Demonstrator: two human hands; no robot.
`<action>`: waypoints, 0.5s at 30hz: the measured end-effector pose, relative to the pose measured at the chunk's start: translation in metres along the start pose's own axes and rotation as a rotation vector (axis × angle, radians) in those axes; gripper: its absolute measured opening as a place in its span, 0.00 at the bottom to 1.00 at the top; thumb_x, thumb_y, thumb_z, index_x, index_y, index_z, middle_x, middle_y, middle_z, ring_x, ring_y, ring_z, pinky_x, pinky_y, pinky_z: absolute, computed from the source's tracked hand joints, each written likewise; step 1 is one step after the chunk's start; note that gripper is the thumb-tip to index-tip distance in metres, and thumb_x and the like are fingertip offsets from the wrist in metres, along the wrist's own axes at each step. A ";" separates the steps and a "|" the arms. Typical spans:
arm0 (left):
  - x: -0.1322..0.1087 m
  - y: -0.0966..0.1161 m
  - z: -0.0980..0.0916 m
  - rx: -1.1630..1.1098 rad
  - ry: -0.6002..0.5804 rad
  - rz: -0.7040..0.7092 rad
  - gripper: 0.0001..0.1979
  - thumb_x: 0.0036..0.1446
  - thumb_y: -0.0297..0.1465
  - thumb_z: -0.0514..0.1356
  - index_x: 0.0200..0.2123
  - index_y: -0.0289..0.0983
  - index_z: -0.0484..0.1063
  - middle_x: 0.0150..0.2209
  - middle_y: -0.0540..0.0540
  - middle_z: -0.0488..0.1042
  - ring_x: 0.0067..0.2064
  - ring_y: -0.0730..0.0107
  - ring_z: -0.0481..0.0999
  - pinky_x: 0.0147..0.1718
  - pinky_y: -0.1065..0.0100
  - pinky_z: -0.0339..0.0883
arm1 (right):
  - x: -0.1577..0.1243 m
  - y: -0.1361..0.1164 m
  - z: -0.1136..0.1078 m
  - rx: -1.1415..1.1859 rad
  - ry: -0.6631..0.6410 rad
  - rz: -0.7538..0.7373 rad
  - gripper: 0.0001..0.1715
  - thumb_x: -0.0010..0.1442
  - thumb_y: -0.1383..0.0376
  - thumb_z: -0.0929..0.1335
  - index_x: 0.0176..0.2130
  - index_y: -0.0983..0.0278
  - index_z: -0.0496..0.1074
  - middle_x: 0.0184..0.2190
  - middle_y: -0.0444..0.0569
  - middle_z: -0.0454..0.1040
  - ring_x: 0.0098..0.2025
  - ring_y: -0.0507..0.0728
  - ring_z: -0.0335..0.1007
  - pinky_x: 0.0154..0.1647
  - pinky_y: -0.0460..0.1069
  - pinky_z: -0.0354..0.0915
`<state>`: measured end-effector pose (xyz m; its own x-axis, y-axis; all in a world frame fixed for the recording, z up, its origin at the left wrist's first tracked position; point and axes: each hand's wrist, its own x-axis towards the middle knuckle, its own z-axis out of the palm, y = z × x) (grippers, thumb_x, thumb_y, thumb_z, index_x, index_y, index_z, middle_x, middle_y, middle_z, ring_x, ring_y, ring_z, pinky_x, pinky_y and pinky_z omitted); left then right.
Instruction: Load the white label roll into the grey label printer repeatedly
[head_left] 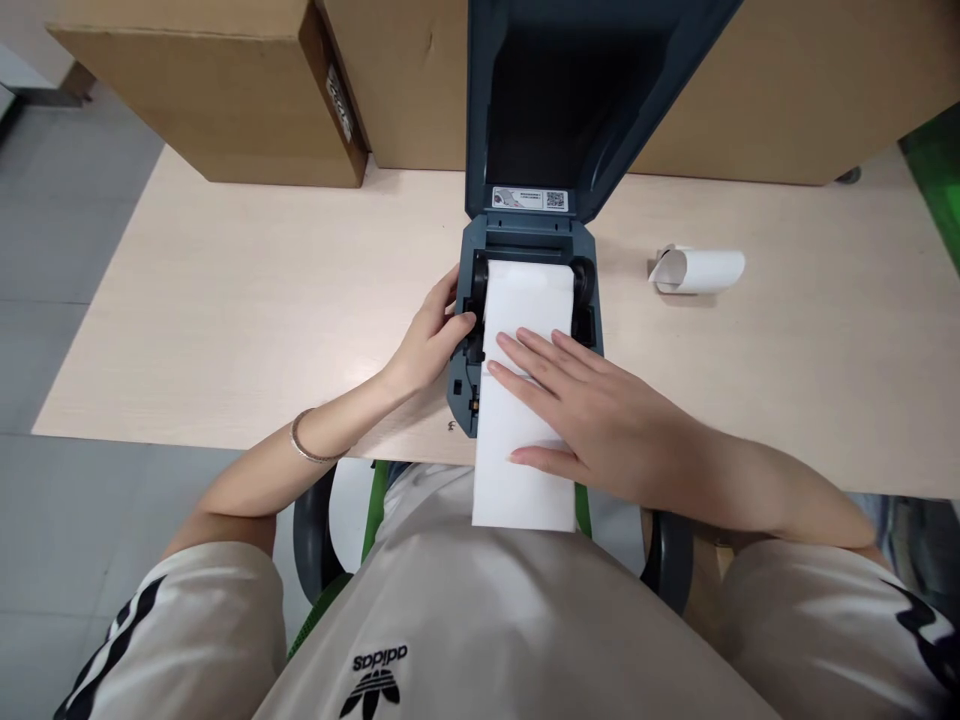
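Note:
A dark blue-grey label printer [529, 232] stands on the table with its lid [577, 90] tilted up and back. Inside it sits a roll of white label paper, and a strip of the paper [521, 495] runs out over the front toward my body, past the table edge. My left hand [431, 345] grips the printer's left side, thumb on the upper rim and fingers around the outside. Flat on the white paper lies my right hand [607, 415], its fingers spread.
To the right of the printer, a curled piece of white paper [701, 271] lies on the pale wooden table [247, 300]. Cardboard boxes [210, 100] stand along the back edge behind the raised lid. A chair armrest [667, 560] shows below the table.

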<state>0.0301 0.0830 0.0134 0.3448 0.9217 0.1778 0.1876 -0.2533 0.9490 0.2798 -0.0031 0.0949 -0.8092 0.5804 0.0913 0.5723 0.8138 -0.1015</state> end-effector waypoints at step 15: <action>-0.003 -0.017 0.008 -0.116 0.013 -0.018 0.35 0.70 0.52 0.59 0.75 0.49 0.59 0.80 0.44 0.58 0.80 0.47 0.58 0.79 0.47 0.58 | -0.017 -0.008 -0.036 -0.037 0.014 -0.022 0.27 0.75 0.60 0.64 0.63 0.72 0.78 0.67 0.63 0.75 0.64 0.68 0.78 0.61 0.63 0.78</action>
<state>0.0336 0.0819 -0.0050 0.3302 0.9296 0.1635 0.0856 -0.2020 0.9756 0.2943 -0.0184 0.1298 -0.8201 0.5621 0.1069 0.5587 0.8270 -0.0624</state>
